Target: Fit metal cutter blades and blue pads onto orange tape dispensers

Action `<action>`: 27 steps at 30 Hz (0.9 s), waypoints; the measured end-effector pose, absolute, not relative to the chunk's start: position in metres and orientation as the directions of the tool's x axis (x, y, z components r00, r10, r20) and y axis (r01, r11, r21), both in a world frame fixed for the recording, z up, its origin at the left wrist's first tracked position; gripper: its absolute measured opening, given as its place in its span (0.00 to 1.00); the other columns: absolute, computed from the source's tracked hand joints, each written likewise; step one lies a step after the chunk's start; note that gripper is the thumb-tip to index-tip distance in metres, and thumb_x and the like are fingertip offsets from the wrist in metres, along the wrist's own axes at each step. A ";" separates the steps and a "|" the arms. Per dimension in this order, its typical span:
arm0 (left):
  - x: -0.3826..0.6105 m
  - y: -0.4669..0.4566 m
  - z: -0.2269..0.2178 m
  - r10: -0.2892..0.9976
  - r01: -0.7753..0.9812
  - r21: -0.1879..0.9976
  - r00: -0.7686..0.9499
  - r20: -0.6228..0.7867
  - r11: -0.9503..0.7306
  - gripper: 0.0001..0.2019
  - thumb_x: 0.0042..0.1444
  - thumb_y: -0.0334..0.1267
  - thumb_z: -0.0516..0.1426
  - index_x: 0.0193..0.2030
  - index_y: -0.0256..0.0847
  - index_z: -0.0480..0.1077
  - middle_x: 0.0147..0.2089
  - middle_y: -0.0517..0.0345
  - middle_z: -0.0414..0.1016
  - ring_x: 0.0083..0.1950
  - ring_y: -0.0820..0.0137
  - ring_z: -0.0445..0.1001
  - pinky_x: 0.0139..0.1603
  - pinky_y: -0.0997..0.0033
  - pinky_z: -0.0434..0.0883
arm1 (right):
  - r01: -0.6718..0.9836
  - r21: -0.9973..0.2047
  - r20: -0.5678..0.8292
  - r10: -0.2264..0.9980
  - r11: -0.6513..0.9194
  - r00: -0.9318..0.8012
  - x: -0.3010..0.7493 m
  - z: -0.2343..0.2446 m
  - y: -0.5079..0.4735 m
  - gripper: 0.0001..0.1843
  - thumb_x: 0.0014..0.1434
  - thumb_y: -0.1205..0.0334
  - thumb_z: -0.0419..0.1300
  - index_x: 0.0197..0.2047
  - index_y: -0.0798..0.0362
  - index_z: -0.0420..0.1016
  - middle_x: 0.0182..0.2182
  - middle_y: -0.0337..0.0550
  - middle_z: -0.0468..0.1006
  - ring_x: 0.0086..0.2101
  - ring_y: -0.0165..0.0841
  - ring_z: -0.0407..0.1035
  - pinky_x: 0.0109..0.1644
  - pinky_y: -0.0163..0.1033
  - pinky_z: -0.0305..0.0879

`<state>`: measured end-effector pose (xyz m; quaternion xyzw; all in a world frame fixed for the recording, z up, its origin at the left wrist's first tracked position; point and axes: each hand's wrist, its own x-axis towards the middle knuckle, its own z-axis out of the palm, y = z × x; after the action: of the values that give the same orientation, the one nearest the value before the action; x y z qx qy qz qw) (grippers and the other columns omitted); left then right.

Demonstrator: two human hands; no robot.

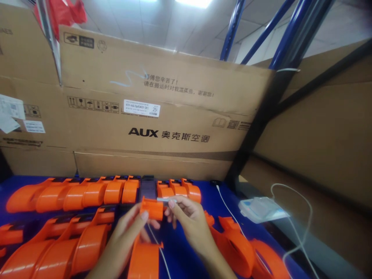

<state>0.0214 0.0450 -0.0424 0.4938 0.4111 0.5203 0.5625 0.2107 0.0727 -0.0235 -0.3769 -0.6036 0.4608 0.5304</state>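
Note:
My left hand is closed round a small orange plastic part, held above the blue table. My right hand pinches a thin pale strip at the top right edge of that part. Rows of orange plastic housings lie side by side on the table behind and left of my hands. Another orange housing lies directly below the held part. A thin white cord runs down from under the part.
Large cardboard boxes wall off the back and right. A dark blue rack post stands at right. More orange housings lie at lower right. A clear plastic packet and a white cable rest on the grey ledge.

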 end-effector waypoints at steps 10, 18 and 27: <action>0.020 0.045 -0.044 0.997 -0.082 0.995 0.035 0.063 -0.060 0.20 0.63 0.54 0.55 0.52 0.42 0.74 0.41 0.55 0.84 0.32 0.69 0.72 0.40 0.71 0.68 | 0.063 -0.942 0.332 0.942 0.329 0.044 0.218 -0.025 0.080 0.17 0.58 0.47 0.67 0.37 0.54 0.83 0.22 0.38 0.73 0.21 0.28 0.63 0.24 0.33 0.59; 0.018 0.046 -0.046 0.994 -0.064 0.996 0.081 0.072 -0.067 0.22 0.64 0.54 0.54 0.56 0.42 0.72 0.43 0.55 0.83 0.31 0.69 0.70 0.36 0.71 0.67 | 0.046 -0.918 0.390 0.918 0.394 -0.070 0.214 -0.021 0.074 0.15 0.60 0.52 0.66 0.30 0.54 0.82 0.30 0.43 0.75 0.26 0.30 0.66 0.26 0.33 0.61; 0.020 0.047 -0.044 0.987 -0.024 0.995 0.124 0.098 -0.096 0.22 0.62 0.54 0.57 0.55 0.43 0.73 0.39 0.55 0.84 0.33 0.66 0.72 0.36 0.71 0.66 | 0.128 -0.903 0.388 0.906 0.410 -0.168 0.205 -0.015 0.064 0.15 0.62 0.52 0.63 0.31 0.52 0.83 0.32 0.45 0.77 0.33 0.35 0.69 0.35 0.37 0.67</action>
<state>0.0201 0.0466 -0.0444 0.5495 0.4382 0.4959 0.5100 0.2053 0.0636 -0.0149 -0.3897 -0.6639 0.3783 0.5141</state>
